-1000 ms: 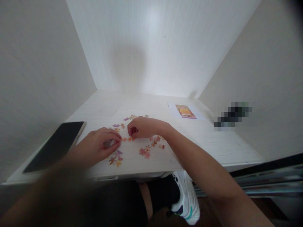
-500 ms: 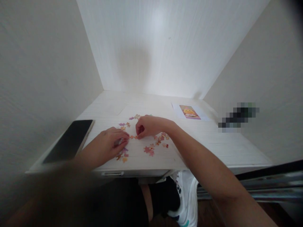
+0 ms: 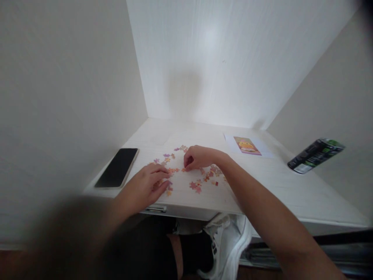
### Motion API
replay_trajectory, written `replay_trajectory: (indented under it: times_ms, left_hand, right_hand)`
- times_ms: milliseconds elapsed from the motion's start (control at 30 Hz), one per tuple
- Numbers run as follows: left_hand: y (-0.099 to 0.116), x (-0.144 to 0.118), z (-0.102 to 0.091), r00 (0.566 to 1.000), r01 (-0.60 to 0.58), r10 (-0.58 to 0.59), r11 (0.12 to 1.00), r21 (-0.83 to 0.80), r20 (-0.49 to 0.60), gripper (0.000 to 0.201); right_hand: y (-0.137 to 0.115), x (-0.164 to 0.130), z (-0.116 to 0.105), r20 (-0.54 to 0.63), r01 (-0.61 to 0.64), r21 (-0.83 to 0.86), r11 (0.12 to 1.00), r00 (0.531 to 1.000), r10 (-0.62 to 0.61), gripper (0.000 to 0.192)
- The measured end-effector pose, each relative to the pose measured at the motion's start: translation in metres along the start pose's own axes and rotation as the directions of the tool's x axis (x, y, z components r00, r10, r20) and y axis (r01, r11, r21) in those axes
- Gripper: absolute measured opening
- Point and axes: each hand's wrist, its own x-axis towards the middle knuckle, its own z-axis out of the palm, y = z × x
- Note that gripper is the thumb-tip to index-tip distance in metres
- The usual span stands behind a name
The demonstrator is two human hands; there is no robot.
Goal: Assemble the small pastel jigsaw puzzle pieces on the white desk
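Several small pink, orange and purple puzzle pieces [image 3: 201, 182] lie scattered on a white desk [image 3: 271, 182]. My left hand [image 3: 148, 186] rests flat on the desk near its front edge, fingers spread over a few pieces. My right hand [image 3: 198, 157] is curled, its fingertips pinching a small orange joined strip of pieces [image 3: 175, 170] that lies between the two hands. More loose pieces [image 3: 171, 153] sit just beyond the hands.
A black phone [image 3: 118, 167] lies face up at the desk's left edge. A printed picture sheet [image 3: 247, 146] lies at the back right. A dark green can [image 3: 314, 155] stands at the far right. Walls close in on three sides. My knee and a white shoe [image 3: 230, 241] are below.
The view has swung left and down, so everything sits further right in the picture. Both hands stay on the pieces; my right hand has crept slightly nearer the left.
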Motion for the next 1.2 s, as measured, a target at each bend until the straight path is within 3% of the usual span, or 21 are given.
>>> replay_trajectory:
  times_ms: [167,400,600,700,867,1200]
  left_hand:
    - [0.014,-0.015,0.006,0.996,-0.085,0.085,0.996,-0.01,-0.017,0.019]
    - [0.003,-0.02,0.007,0.991,-0.115,0.114,0.993,-0.005,-0.074,0.019]
    - [-0.002,-0.017,0.006,0.994,-0.071,0.072,0.997,0.015,-0.086,0.019]
    - [-0.008,-0.019,0.006,0.994,-0.035,0.04,0.998,0.049,-0.101,0.021]
    - [-0.02,-0.026,0.007,0.976,0.015,-0.005,0.999,0.043,-0.219,0.024]
    - [-0.027,-0.02,0.004,0.99,0.079,-0.073,0.996,0.042,-0.122,0.03]
  right_hand:
    - [0.001,0.001,0.001,0.003,-0.007,0.017,1.0,1.0,0.007,0.018]
    - [0.002,0.001,0.001,-0.015,0.003,0.034,0.999,1.0,-0.002,0.018]
    - [0.001,0.002,0.004,-0.047,0.047,0.06,0.997,0.998,-0.044,0.024]
    - [-0.004,0.005,0.007,-0.145,0.08,0.035,0.996,0.987,-0.074,0.029]
    - [-0.016,0.012,0.014,-0.225,0.183,-0.033,0.982,0.956,-0.186,0.03]
    - [-0.015,0.015,0.016,-0.203,0.187,0.019,0.982,0.963,-0.179,0.018]
